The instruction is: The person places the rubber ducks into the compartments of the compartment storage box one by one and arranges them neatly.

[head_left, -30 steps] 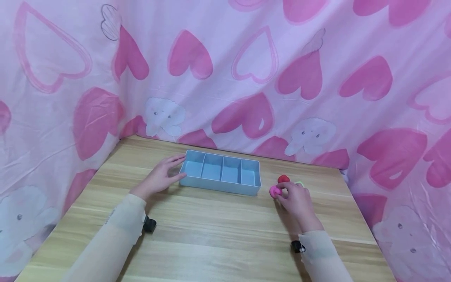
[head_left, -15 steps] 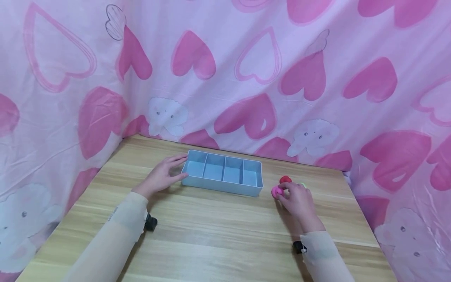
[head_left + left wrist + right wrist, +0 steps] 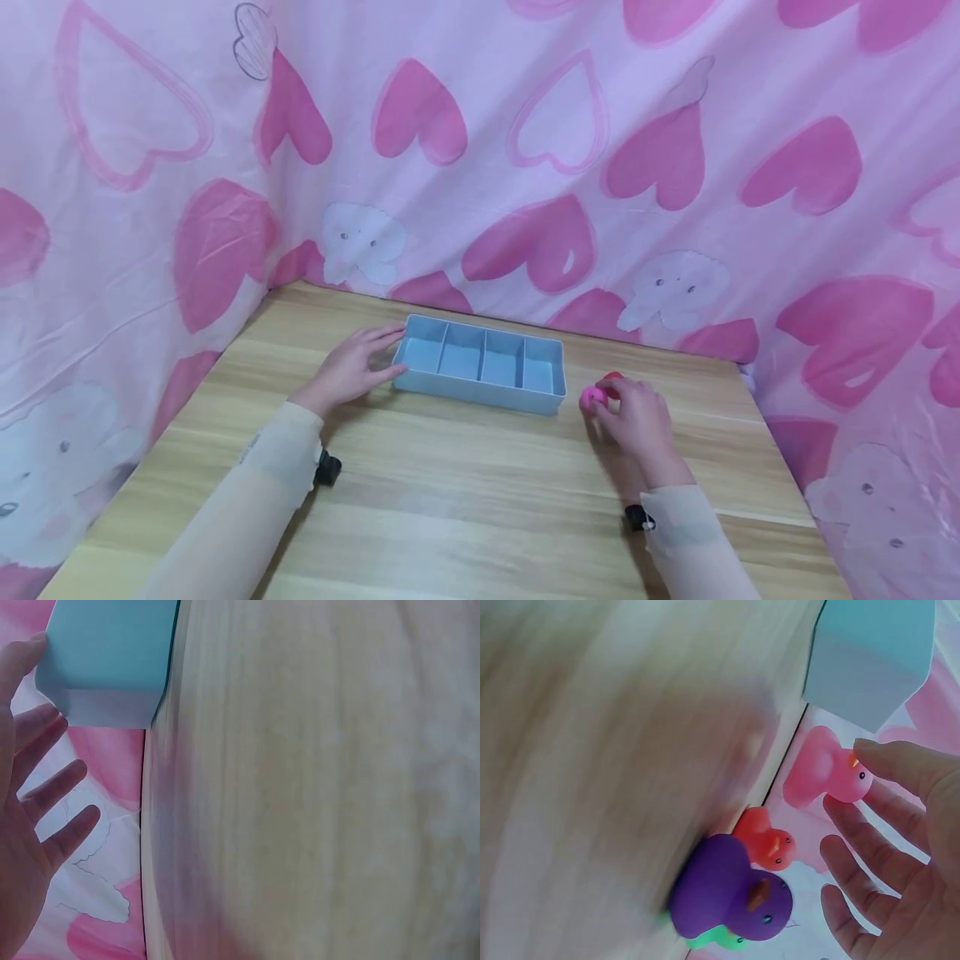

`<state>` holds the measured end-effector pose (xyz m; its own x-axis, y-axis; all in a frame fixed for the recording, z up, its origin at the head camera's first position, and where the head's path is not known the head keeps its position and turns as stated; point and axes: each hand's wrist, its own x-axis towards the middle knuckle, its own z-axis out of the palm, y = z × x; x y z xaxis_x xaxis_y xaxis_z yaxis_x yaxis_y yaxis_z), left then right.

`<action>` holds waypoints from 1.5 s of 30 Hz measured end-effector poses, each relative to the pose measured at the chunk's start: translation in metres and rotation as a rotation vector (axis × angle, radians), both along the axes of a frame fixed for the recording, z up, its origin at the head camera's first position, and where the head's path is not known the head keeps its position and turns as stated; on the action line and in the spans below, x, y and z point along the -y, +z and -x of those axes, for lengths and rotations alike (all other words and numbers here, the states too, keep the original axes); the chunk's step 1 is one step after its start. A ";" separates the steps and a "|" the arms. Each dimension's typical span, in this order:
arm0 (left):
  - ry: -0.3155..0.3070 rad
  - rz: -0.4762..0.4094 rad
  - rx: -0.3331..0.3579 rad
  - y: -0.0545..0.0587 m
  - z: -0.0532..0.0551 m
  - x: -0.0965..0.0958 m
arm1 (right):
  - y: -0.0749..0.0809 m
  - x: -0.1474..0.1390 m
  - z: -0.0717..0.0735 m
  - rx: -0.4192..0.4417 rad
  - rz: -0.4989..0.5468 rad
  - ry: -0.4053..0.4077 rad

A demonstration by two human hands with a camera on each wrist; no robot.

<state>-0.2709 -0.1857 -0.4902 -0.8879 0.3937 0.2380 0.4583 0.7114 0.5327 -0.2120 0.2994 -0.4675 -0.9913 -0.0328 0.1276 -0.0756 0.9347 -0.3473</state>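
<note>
A light blue box [image 3: 476, 392] with several compartments stands near the back of the table. At its left end, my left hand [image 3: 347, 372] touches the box with thumb and fingertips, the fingers mostly straight. To the right of the box, my right hand [image 3: 637, 423] pinches a pink rubber duck [image 3: 817, 769] by its head between thumb and fingers. In the right wrist view the duck appears raised off the table. Beyond it are a red duck [image 3: 763, 840], a purple duck [image 3: 712, 885] and a partly hidden green duck [image 3: 718, 939]. My hand mostly covers these in the head view.
The wooden table [image 3: 442, 500] extends in front of the box toward me. A pink curtain [image 3: 480, 100] with hearts hangs behind and along both sides of the table. Black wrist devices [image 3: 327, 468] sit at both cuffs.
The right hand and the pink duck have risen slightly. The green piece visible beside the hand earlier is now hidden in the head view. The left hand stays at the box; the view has shifted slightly.
</note>
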 end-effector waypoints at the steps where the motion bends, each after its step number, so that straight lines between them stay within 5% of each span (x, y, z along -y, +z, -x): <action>1: -0.002 0.002 -0.004 0.000 0.001 -0.001 | 0.001 0.000 0.001 -0.005 0.006 0.003; 21: 0.012 0.022 0.011 0.003 -0.008 -0.001 | 0.018 0.039 0.005 -0.122 0.109 -0.023; 34: 0.010 0.048 -0.002 0.002 -0.001 0.001 | 0.051 0.100 0.025 -0.207 0.101 0.107; 45: 0.003 0.067 -0.027 0.005 0.000 -0.003 | 0.054 0.148 0.032 -0.187 0.133 0.204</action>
